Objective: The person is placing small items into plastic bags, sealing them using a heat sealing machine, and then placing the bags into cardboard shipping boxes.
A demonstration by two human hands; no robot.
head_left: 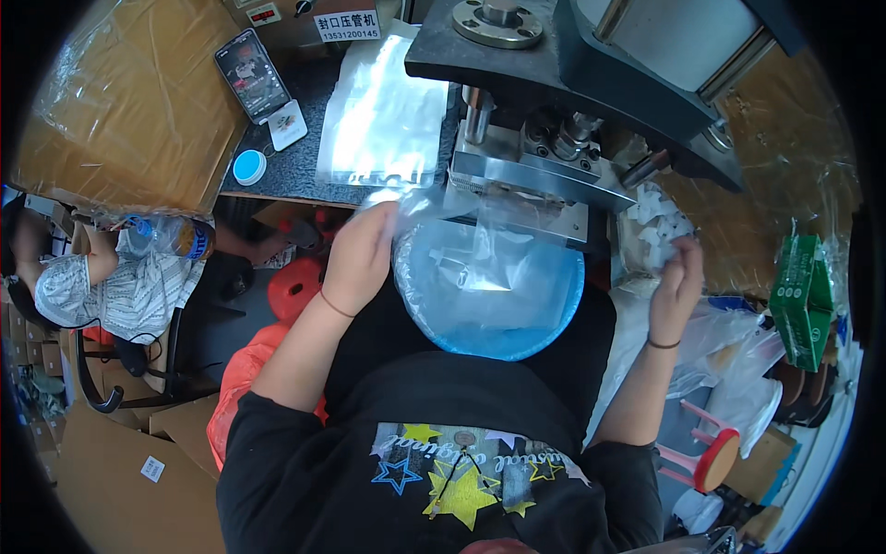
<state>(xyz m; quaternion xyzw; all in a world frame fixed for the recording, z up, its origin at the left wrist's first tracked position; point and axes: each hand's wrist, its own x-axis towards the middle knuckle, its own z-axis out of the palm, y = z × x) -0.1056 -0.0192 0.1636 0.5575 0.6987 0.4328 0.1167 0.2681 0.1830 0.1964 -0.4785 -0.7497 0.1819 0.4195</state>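
Clear plastic bag (pixel 480 242) is gripped by the left hand (pixel 362 254) over a blue basin (pixel 544 323), likely catching drops; small white pieces (pixel 657 222) are pinched by the right hand (pixel 678 277).

you're wearing a black short-sleeved t-shirt (pixel 434 406), its sleeves ending above the elbows and leaving both forearms bare. across the chest runs a print of yellow, blue-outlined and pale stars (pixel 457 489) with an arc of light lettering above them. a thin dark band (pixel 336 305) circles your left wrist, and a similar dark band (pixel 663 344) sits on your right wrist.
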